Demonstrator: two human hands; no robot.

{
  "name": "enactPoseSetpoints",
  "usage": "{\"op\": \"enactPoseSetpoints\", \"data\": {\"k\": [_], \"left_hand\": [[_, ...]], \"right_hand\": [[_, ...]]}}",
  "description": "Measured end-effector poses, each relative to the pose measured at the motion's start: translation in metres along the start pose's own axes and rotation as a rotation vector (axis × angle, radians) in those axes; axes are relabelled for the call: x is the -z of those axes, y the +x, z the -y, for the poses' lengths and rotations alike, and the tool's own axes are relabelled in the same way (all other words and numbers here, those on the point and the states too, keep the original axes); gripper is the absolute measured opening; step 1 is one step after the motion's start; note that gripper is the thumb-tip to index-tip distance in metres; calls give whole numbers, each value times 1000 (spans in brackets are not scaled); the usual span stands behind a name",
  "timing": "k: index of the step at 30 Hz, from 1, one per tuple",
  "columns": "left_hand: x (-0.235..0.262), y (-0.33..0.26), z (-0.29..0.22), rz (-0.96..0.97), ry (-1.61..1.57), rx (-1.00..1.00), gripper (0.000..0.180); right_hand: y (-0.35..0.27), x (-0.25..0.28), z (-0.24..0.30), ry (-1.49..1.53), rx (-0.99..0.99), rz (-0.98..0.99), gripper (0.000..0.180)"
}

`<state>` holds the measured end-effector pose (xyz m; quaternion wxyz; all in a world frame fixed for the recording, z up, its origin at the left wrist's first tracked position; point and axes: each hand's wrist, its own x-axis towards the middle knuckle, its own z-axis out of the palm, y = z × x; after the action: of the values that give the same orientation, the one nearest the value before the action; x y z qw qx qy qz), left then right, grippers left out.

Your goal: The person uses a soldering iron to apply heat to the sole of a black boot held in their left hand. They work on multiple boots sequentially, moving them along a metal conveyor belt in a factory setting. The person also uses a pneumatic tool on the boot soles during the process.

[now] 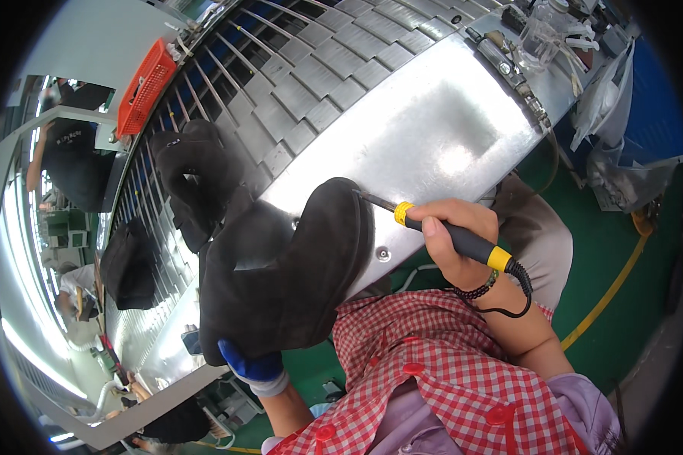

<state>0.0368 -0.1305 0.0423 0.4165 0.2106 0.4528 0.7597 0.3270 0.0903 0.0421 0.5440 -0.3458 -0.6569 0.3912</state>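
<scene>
A black boot (pixel 281 292) lies tilted over the near edge of the metal worktop, its rounded toe pointing away from me. My left hand (pixel 254 370), in a blue and grey glove, grips the boot at its near lower end; the boot hides most of the fingers. My right hand (pixel 457 227) is bare and closed round a soldering iron (pixel 501 259) with a black and yellow handle and a cord running back past my wrist. The iron's thin metal tip meets the rim of the boot's toe, where sole and upper join.
More black boots (pixel 193 171) rest on the slatted metal conveyor (pixel 311 83) at the far left. An orange basket (pixel 146 87) hangs beyond it. A metal air tool (pixel 501 64) and a clear plastic jug (pixel 537 42) lie at the right end. Other people work at the left.
</scene>
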Motion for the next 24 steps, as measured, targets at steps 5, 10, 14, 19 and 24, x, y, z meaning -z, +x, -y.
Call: {"op": "enactPoseSetpoints", "data": {"k": [5, 10, 14, 19, 24], "left_hand": [[1, 1, -1, 32, -27, 12, 63], [-6, -4, -2, -100, 34, 16, 66], [-25, -11, 1, -157, 14, 8, 63], [-64, -23, 10, -287, -4, -6, 60], [-87, -30, 16, -343, -44, 2, 60]], "right_hand": [[-3, -4, -4, 14, 9, 7, 12], [-7, -8, -3, -69, 197, 28, 11], [-17, -9, 12, -188, 297, 104, 15], [-28, -14, 26, -174, 379, 114, 15], [-42, -10, 41, -157, 378, 156, 15]]}}
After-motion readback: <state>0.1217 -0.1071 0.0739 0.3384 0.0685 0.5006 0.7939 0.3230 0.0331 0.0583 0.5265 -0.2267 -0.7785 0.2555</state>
